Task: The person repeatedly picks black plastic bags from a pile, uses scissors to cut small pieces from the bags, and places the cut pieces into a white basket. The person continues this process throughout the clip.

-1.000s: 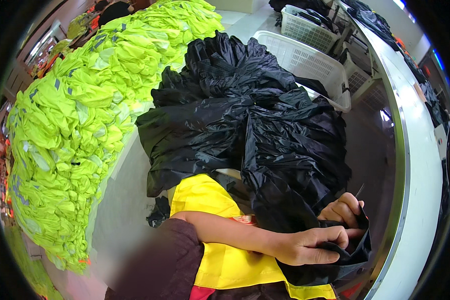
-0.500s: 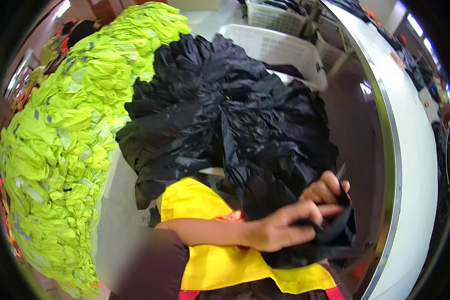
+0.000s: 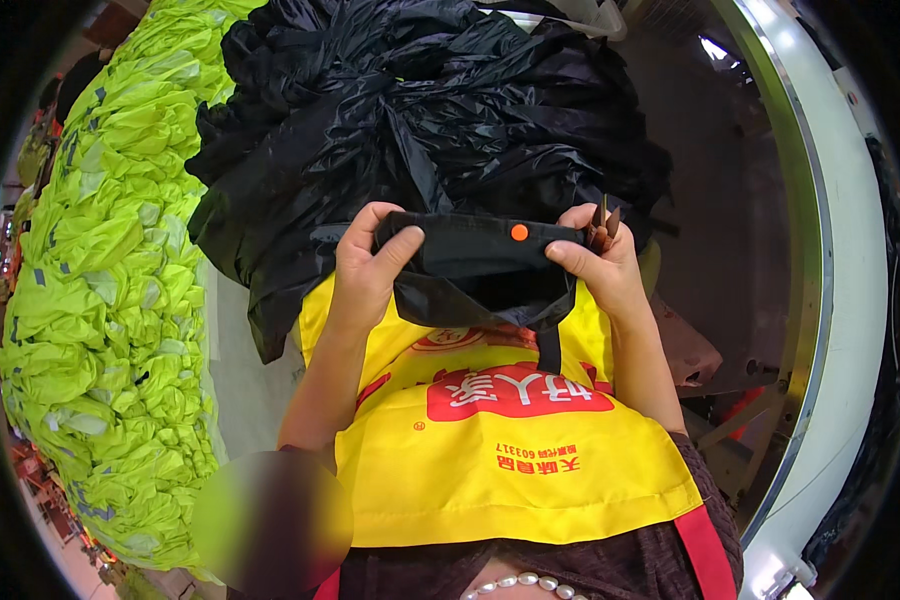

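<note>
Black heap (image 3: 440, 110) behind – hands (image 3: 370, 265) stretch half-hidden garment (image 3: 480, 262)

Person, head view: bright yellow fabric apron (image 3: 510, 470) covering the front of the body, with a red printed panel with pale lettering at its centre and small red print below that panel; red apron strap (image 3: 708, 550) at the apron's lower right corner; dark maroon knitted garment (image 3: 470, 575) showing beneath the apron's lower edge; string of white round beads (image 3: 515, 583) lying on that garment just below the apron; both forearms bare, no sleeves
</note>
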The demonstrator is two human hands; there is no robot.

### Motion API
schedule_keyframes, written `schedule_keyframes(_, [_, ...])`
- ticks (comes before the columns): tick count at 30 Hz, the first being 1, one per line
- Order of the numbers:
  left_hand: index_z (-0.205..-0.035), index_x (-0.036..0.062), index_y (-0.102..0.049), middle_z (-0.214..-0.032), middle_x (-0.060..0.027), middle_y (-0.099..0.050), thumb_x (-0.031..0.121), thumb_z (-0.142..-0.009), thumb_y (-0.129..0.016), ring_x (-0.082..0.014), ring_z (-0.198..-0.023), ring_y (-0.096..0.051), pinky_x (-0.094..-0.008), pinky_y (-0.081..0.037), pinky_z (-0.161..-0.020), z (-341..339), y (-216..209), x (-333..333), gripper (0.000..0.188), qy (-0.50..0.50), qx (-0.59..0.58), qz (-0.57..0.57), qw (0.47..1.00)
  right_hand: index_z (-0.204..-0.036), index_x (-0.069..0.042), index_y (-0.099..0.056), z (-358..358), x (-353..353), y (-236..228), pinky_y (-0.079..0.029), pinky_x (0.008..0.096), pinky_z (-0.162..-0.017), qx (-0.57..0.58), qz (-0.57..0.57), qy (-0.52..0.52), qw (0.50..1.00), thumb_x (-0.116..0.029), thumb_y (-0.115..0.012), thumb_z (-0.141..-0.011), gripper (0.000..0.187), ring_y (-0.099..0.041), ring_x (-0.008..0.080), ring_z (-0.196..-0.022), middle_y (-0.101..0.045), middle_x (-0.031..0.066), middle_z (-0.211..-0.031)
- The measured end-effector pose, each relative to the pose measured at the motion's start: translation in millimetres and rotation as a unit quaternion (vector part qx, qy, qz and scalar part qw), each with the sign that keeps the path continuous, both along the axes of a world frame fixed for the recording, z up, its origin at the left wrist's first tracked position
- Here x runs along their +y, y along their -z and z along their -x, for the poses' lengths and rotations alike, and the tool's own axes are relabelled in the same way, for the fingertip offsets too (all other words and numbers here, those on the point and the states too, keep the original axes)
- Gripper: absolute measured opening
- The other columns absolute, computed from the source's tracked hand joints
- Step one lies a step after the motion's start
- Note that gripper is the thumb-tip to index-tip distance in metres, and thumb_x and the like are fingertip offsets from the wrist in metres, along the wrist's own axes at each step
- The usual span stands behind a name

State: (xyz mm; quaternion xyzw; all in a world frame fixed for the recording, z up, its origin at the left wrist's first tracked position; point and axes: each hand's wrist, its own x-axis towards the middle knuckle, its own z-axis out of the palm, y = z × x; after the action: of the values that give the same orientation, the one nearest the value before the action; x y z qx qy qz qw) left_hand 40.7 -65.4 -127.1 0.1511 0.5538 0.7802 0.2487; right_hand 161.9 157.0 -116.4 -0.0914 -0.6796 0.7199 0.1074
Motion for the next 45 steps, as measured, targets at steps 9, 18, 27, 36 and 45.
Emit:
schedule_keyframes(9, [-0.081, 0.0051, -0.057, -0.076, -0.0076, -0.059, -0.012, -0.058, -0.069, -0.0200, -0.071, -0.059, -0.0248, -0.049, -0.063, 5, 5, -8, 0.031, -0.095, 0.631, 0.082, 0.766, -0.079, -0.009, -0.063, -2, 0, 6, -0.037, 0.0257, -0.042, 0.297, -0.447, 0.027, 0.843, -0.001, -0.068, -0.057, 0.024, -0.049, 0.0176, -0.050, -0.049, 0.0031, -0.060])
schedule_keyframes(18, [-0.085, 0.0052, -0.058, -0.080, -0.0087, -0.058, -0.017, -0.053, -0.064, -0.0228, -0.068, -0.058, -0.0264, -0.049, -0.060, 3, 11, -17, 0.039, -0.054, 0.622, 0.113, 0.773, -0.077, -0.009, -0.064, -12, 8, 21, -0.037, 0.0247, -0.041, 0.313, -0.506, 0.061, 0.802, -0.005, -0.067, -0.059, 0.019, -0.049, 0.0154, -0.050, -0.048, 0.0022, -0.062])
schedule_keyframes(27, [-0.083, 0.0047, -0.058, -0.076, -0.0086, -0.058, -0.016, -0.055, -0.064, -0.0211, -0.067, -0.058, -0.0251, -0.048, -0.059, -7, 10, -19, 0.035, -0.046, 0.587, 0.142, 0.796, -0.080, -0.007, -0.062, -21, 17, 17, -0.040, 0.0247, -0.043, 0.287, -0.511, 0.025, 0.810, -0.022, -0.063, -0.076, 0.015, -0.052, 0.0172, -0.053, -0.052, 0.0060, -0.068])
schedule_keyframes(36, [-0.082, 0.0014, -0.063, -0.076, -0.0086, -0.059, -0.006, -0.060, -0.071, -0.0192, -0.067, -0.057, -0.0237, -0.045, -0.058, -18, -3, -14, 0.024, 0.046, 0.413, 0.144, 0.898, -0.086, -0.008, -0.064, -17, 5, -30, -0.041, 0.0283, -0.058, 0.186, -0.563, 0.023, 0.805, -0.016, -0.073, -0.062, 0.027, -0.053, 0.0187, -0.068, -0.062, 0.0062, -0.087])
schedule_keyframes(45, [-0.092, 0.0003, -0.064, -0.082, 0.0000, -0.063, 0.009, -0.082, -0.058, -0.0058, -0.074, -0.056, -0.0195, -0.044, -0.067, -17, -7, -14, 0.015, 0.270, -0.171, 0.049, 0.946, -0.080, 0.000, -0.060, -10, 16, -15, -0.042, 0.0266, -0.062, -0.079, -0.197, -0.123, 0.969, -0.019, -0.062, -0.081, 0.019, -0.054, 0.0182, -0.066, -0.058, 0.0088, -0.072])
